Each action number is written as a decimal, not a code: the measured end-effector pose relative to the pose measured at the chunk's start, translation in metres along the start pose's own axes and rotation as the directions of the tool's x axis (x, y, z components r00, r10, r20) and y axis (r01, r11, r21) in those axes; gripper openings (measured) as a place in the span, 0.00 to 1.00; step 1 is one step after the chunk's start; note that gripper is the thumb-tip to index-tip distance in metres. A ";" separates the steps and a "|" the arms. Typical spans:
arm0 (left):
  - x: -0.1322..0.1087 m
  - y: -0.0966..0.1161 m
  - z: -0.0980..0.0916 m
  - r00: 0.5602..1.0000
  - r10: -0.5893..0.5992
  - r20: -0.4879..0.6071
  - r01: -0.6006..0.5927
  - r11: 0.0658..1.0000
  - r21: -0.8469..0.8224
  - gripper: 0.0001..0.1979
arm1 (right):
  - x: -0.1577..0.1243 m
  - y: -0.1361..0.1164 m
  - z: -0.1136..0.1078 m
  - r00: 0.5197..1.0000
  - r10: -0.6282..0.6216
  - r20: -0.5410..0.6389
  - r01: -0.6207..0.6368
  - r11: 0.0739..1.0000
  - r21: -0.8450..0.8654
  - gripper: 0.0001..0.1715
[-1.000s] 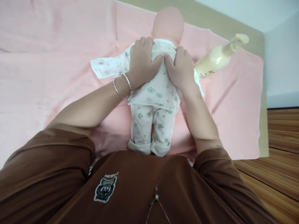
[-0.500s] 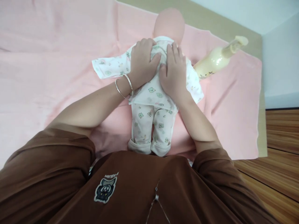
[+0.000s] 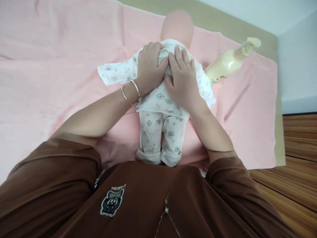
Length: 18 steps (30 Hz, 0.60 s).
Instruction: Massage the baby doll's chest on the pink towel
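A bald baby doll (image 3: pixel 162 96) lies stretched out with its head away from me and no face showing. It wears a white printed top and matching trousers with turned-up cuffs. My left hand (image 3: pixel 151 67) rests on the doll's left-side upper back, its fingers bent over the shoulder and its thumb pointing inward. My right hand (image 3: pixel 182 81) lies flat on the middle and right of the back, fingers spread. The thumbs are close together, and neither hand holds anything. A pale yellow pump bottle (image 3: pixel 226 64) lies beside the doll's right-side sleeve.
Under the doll a pink blanket (image 3: pixel 74 43) spreads over a beige surface (image 3: pixel 247 31). Whitish-blue walls (image 3: pixel 297 66) stand at the upper right. Brown wood-grain boards (image 3: pixel 299 142) show at the lower right.
My right hand has slid left toward the middle of the doll's back, with its fingers spread wider. My left hand stays almost where it was.
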<state>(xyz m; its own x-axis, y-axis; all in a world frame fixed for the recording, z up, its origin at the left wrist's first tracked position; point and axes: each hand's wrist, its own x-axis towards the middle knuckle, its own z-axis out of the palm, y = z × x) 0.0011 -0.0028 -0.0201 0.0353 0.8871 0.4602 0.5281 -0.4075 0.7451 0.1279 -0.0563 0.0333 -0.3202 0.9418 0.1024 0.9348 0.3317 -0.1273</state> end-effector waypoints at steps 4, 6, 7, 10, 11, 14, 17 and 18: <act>0.000 0.001 0.000 1.000 0.009 -0.010 -0.010 1.000 -0.001 0.06 | -0.006 -0.003 -0.014 0.994 -0.013 -0.110 0.015 1.000 0.013 0.30; -0.001 0.000 0.001 1.000 0.022 -0.009 -0.021 0.999 0.023 0.05 | -0.008 -0.005 -0.014 0.981 -0.015 -0.193 0.010 1.000 -0.028 0.31; -0.001 -0.001 0.002 0.999 0.030 -0.017 -0.029 0.999 0.035 0.06 | -0.007 -0.006 -0.012 0.980 -0.016 -0.197 0.007 0.999 -0.049 0.31; -0.001 -0.002 0.003 0.998 0.049 -0.046 -0.047 0.998 0.044 0.07 | -0.005 -0.004 -0.001 0.990 -0.048 -0.131 0.039 0.997 -0.070 0.32; 0.000 -0.003 0.003 0.997 0.053 -0.049 -0.051 0.998 0.038 0.07 | -0.004 -0.003 0.001 0.991 -0.070 -0.115 0.063 0.996 -0.062 0.31; 0.001 -0.004 0.004 0.998 0.049 -0.038 -0.048 0.999 0.027 0.05 | -0.008 -0.002 -0.004 0.970 -0.145 -0.194 0.141 0.989 -0.038 0.29; 0.003 -0.007 0.005 0.998 0.047 -0.036 -0.046 0.998 0.031 0.05 | -0.010 -0.005 -0.009 0.955 -0.117 -0.272 0.108 0.993 -0.048 0.28; 0.004 -0.008 0.006 0.998 0.052 -0.041 -0.051 0.998 0.032 0.06 | -0.010 -0.005 -0.008 0.962 -0.098 -0.254 0.087 0.995 -0.054 0.28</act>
<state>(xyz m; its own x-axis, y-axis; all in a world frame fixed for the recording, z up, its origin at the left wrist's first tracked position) 0.0023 0.0050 -0.0273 0.0282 0.8552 0.5175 0.5521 -0.4449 0.7051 0.1274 -0.0679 0.0413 -0.3606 0.8599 0.3612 0.9102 0.4090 -0.0649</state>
